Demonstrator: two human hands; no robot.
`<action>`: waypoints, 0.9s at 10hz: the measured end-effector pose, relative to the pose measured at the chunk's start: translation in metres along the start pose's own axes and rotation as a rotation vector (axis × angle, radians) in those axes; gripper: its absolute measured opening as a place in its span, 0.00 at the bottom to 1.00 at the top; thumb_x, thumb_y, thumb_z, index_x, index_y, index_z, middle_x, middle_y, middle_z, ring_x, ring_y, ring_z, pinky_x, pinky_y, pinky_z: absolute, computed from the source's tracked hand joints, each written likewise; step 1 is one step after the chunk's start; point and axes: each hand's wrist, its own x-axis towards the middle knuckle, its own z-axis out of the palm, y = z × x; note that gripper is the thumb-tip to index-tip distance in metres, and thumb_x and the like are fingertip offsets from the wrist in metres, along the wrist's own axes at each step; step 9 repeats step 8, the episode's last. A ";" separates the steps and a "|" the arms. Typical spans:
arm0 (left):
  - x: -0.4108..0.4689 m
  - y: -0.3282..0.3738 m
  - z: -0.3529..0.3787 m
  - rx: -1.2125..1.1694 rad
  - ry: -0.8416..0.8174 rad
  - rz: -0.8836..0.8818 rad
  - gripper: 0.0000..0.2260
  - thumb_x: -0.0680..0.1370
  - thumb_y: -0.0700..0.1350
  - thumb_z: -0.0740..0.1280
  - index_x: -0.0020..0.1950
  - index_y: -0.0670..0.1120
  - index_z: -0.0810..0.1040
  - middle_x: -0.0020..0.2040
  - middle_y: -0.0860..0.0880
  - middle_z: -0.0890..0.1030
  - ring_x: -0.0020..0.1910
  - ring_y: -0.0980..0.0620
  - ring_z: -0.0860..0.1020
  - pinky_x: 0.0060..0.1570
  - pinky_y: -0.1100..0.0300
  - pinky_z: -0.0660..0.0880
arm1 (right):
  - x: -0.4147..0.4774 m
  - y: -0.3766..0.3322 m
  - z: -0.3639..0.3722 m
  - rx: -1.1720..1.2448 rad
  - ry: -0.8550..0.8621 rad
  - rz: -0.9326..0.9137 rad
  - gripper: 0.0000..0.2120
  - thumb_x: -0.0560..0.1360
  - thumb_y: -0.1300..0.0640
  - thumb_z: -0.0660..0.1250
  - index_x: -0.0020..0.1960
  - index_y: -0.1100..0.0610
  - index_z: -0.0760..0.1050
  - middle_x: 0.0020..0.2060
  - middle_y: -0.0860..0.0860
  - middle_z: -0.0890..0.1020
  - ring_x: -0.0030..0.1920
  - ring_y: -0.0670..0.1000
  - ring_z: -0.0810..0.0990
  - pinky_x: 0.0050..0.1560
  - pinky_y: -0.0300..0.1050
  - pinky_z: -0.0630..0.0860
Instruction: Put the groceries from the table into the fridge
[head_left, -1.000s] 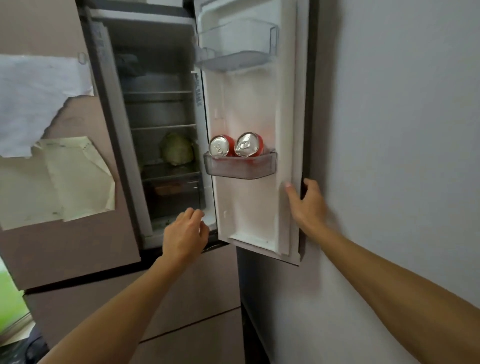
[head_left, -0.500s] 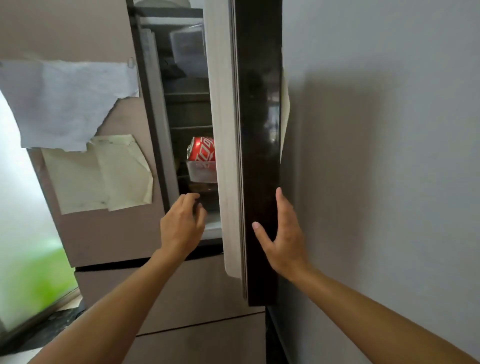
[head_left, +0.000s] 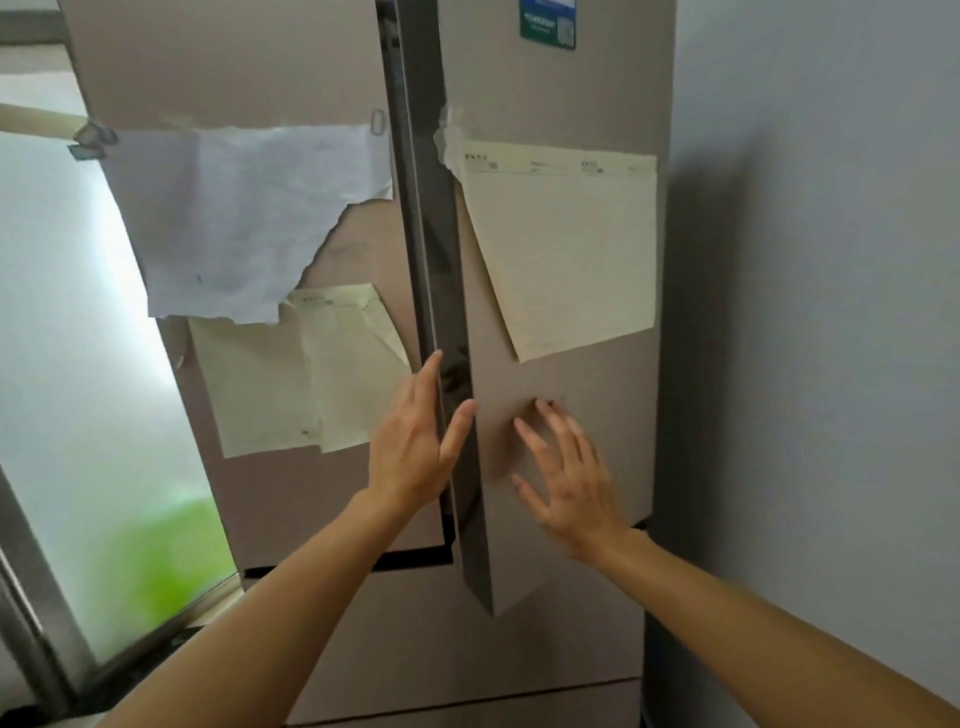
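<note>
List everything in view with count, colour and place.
fridge right door: one, beige with dark edge, centre, ajar
fridge left door: one, beige, left
drawer fronts: two, beige, below doors
torn paper: one, white, upper left door
left cream sheets: two, overlapping, under torn paper
right cream sheet: one, right door
sticker: one, blue-green, right door's top
wall: one, grey, right
window: one, frosted, far left
left hand: one, fingers straight at door's edge
right hand: one, fingers spread on door front

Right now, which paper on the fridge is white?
The torn sheet high on the left door; the lower sheet there and the right door's sheet are cream.
</note>
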 end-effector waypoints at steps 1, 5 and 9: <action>0.018 -0.038 0.013 0.259 0.035 0.216 0.30 0.78 0.59 0.59 0.75 0.47 0.58 0.71 0.39 0.66 0.68 0.41 0.68 0.63 0.47 0.69 | 0.016 0.001 0.030 -0.109 -0.025 -0.024 0.30 0.77 0.43 0.59 0.75 0.51 0.60 0.76 0.56 0.60 0.76 0.57 0.57 0.68 0.57 0.64; 0.046 -0.129 0.070 0.575 0.137 0.416 0.24 0.81 0.54 0.60 0.75 0.48 0.64 0.75 0.37 0.55 0.76 0.39 0.53 0.71 0.38 0.56 | 0.044 0.006 0.125 -0.377 0.034 0.022 0.37 0.75 0.41 0.61 0.78 0.54 0.52 0.78 0.57 0.49 0.77 0.60 0.50 0.73 0.65 0.51; 0.050 -0.140 0.080 0.607 0.235 0.474 0.25 0.80 0.56 0.60 0.75 0.49 0.65 0.74 0.36 0.61 0.75 0.39 0.57 0.71 0.39 0.57 | 0.057 -0.012 0.080 0.049 0.086 0.082 0.26 0.74 0.44 0.63 0.69 0.53 0.72 0.74 0.53 0.66 0.75 0.53 0.61 0.69 0.59 0.66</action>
